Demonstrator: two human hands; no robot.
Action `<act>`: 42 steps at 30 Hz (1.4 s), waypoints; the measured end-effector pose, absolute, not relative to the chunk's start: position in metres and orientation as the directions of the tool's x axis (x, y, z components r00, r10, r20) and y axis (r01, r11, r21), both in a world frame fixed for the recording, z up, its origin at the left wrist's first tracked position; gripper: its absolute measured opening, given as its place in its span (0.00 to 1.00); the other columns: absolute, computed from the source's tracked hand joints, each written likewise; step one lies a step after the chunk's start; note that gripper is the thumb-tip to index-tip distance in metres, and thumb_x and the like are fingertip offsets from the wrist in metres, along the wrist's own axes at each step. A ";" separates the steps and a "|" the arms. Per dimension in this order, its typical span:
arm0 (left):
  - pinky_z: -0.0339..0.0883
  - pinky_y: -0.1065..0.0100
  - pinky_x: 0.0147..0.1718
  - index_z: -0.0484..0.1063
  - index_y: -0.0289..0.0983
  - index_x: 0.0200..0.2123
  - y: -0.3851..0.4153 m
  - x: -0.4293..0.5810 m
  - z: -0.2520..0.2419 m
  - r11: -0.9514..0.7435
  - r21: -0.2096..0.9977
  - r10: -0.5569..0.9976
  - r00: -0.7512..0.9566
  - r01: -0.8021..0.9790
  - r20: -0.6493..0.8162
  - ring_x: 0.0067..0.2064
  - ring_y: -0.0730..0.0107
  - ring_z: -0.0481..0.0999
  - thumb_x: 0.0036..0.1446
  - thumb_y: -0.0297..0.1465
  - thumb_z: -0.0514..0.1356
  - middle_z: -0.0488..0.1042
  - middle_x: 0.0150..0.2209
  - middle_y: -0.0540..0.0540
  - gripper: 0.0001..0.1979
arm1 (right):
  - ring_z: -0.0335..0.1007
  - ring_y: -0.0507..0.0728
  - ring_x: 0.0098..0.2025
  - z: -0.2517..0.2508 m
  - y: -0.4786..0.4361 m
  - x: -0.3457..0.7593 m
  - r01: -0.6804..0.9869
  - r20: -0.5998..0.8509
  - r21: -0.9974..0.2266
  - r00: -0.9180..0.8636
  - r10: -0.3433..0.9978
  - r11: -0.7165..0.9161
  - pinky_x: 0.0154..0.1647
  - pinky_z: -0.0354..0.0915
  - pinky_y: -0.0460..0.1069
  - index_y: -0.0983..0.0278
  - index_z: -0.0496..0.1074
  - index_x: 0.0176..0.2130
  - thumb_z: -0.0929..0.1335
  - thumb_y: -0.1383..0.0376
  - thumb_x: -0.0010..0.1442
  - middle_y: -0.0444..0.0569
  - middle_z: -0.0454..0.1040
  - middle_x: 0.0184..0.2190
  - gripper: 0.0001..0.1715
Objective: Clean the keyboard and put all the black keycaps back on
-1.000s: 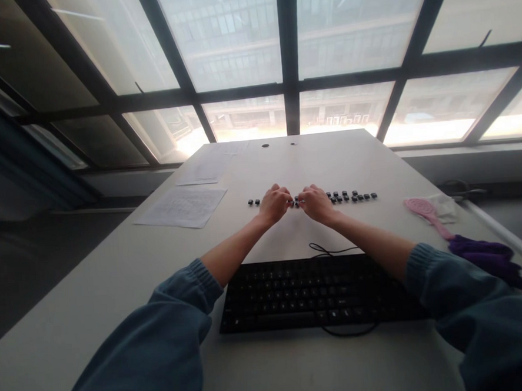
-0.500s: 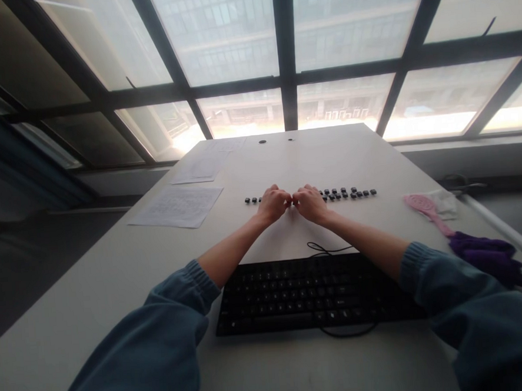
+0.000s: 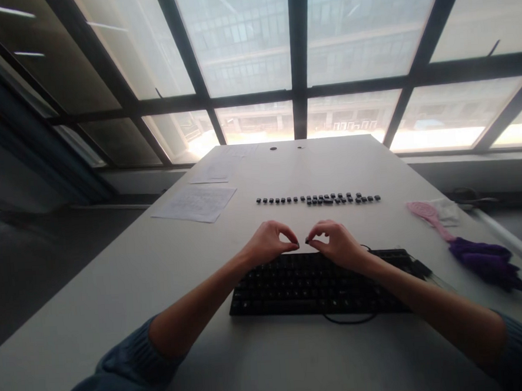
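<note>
My left hand [image 3: 268, 242] is closed in a pinch, with a small dark keycap [image 3: 297, 245] between thumb and forefinger. Facing it across a narrow gap, my right hand [image 3: 340, 246] pinches another small dark keycap [image 3: 307, 240]. Both hands hover over the back edge of a black keyboard [image 3: 288, 291], part of which my right hand and forearm cover. Farther back, several loose black keycaps [image 3: 327, 201] lie in a line across the table, doubled up into two rows toward the right.
The white table [image 3: 213, 275] carries papers [image 3: 195, 204] at the left. A pink hairbrush [image 3: 430, 214], a white cloth or tissue [image 3: 447, 210] and a purple cloth [image 3: 486, 261] lie at the right edge. A cable [image 3: 350, 320] loops in front of the keyboard. Windows stand behind.
Both hands have drawn back from the keycap line toward the keyboard and moved slightly apart, each with a keycap in its pinch. The view has tilted up a little.
</note>
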State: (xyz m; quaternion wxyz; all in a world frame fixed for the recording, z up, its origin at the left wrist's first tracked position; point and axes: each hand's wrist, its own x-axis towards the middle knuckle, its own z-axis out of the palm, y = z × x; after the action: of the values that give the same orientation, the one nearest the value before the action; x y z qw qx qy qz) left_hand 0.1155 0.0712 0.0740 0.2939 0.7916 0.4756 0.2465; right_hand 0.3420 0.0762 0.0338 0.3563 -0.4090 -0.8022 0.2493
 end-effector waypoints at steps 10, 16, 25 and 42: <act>0.68 0.69 0.37 0.85 0.37 0.33 0.051 0.125 0.051 -0.279 0.721 0.898 0.438 0.635 -0.039 0.35 0.64 0.79 0.49 0.31 0.67 0.83 0.31 0.47 0.08 | 0.74 0.57 0.36 0.021 0.043 0.341 0.412 0.296 -0.755 -0.481 0.825 0.510 0.43 0.66 0.51 0.61 0.79 0.30 0.71 0.74 0.54 0.46 0.79 0.31 0.08; 0.68 0.68 0.39 0.85 0.38 0.34 0.049 0.126 0.048 -0.316 0.703 0.887 0.461 0.637 -0.020 0.34 0.65 0.79 0.49 0.30 0.67 0.83 0.31 0.47 0.08 | 0.74 0.57 0.36 0.017 0.043 0.340 0.439 0.273 -0.741 -0.494 0.825 0.508 0.42 0.66 0.52 0.61 0.79 0.30 0.71 0.73 0.55 0.46 0.79 0.31 0.08; 0.64 0.62 0.49 0.84 0.40 0.29 0.041 0.134 0.045 -0.464 0.611 0.855 0.505 0.642 0.118 0.35 0.65 0.77 0.53 0.28 0.66 0.82 0.30 0.48 0.06 | 0.72 0.57 0.39 0.011 0.039 0.338 0.406 0.339 -0.732 -0.480 0.810 0.547 0.45 0.66 0.52 0.61 0.76 0.29 0.69 0.77 0.53 0.47 0.76 0.33 0.12; 0.63 0.54 0.51 0.82 0.47 0.45 0.006 0.121 0.024 -0.588 0.391 0.809 0.507 0.708 0.298 0.48 0.58 0.72 0.64 0.35 0.62 0.81 0.48 0.47 0.09 | 0.70 0.59 0.43 0.014 0.024 0.341 0.479 0.443 -0.506 -0.569 0.693 0.717 0.50 0.67 0.55 0.61 0.75 0.32 0.69 0.74 0.58 0.49 0.77 0.38 0.08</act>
State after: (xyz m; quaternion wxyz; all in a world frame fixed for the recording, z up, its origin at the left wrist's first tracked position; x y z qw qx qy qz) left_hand 0.1207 0.0057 0.0245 0.1095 0.8611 0.4405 0.2293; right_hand 0.3408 0.0241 0.0136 0.3192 -0.3368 -0.8699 0.1673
